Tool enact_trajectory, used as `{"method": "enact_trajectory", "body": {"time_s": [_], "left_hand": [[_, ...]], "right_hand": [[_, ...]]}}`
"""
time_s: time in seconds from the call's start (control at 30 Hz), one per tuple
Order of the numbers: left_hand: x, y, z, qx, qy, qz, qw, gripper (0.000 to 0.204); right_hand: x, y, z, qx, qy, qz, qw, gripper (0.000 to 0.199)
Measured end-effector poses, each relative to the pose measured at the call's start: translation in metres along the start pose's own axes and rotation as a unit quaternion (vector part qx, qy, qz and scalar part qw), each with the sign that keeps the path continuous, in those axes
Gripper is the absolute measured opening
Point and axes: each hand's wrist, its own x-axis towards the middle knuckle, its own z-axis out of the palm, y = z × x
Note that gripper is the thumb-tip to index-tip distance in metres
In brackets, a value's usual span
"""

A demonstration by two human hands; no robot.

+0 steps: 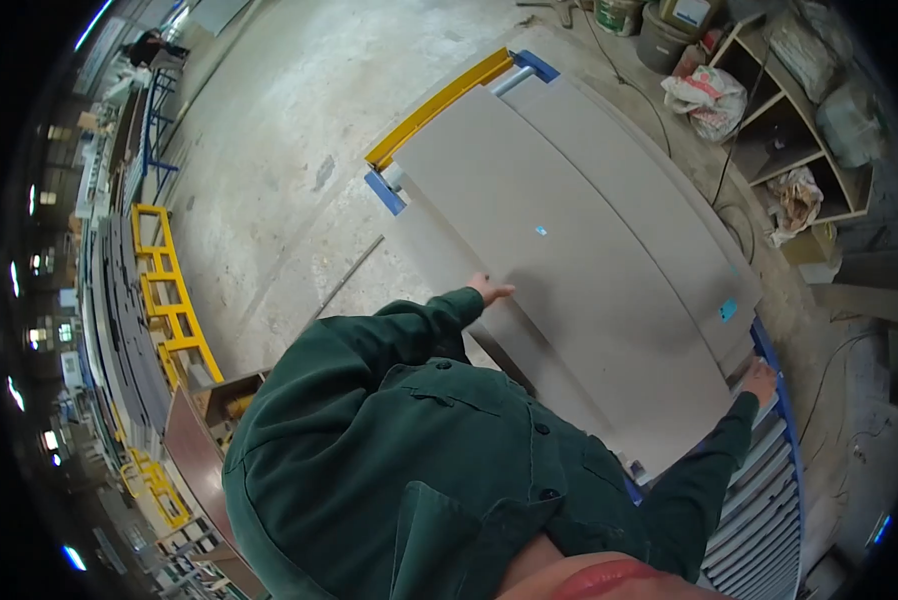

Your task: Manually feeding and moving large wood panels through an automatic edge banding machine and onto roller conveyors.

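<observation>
A wide grey panel (569, 260) with a small blue sticker lies on top of a stack of similar panels, which rests on a blue-framed roller conveyor (759, 490). My left hand (492, 289) is closed at the panel's left long edge, a finger reaching over its top face. At the panel's near right corner, my right hand (759, 381) is closed about the end edge, beside the conveyor's blue rail; its fingertips are partly hidden. Next to it, a larger blue sticker (728, 309) marks a grey panel on the right.
A yellow bar (439, 105) crosses the stack's far end. Yellow frames (174, 290) and long stacked boards (129, 320) stand on the left. At the right are a wooden shelf (804, 150), a white-and-red sack (707, 102) and buckets (661, 40). Cables trail across the floor.
</observation>
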Motion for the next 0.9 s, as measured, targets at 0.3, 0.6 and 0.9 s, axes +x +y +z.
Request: {"method": "enact_trajectory", "body": {"time_s": [0.3,0.6,0.9], "left_hand": [[0.172,0.033,-0.2,0.3,0.333,0.24,0.861,0.075],[0.327,0.071,-0.272,0.249,-0.113,0.122,0.954,0.062],[0.326,0.067,-0.254,-0.103,-0.367,0.0,0.924,0.047]], "right_hand": [[-0.147,-0.085,-0.015,0.106,0.077,0.06,0.99,0.016],[-0.368,-0.324,0.014,0.338,-0.289,0.581,0.682,0.088],[-0.337,-0.403,-0.003,0.313,-0.001,0.836,0.452,0.083]]}}
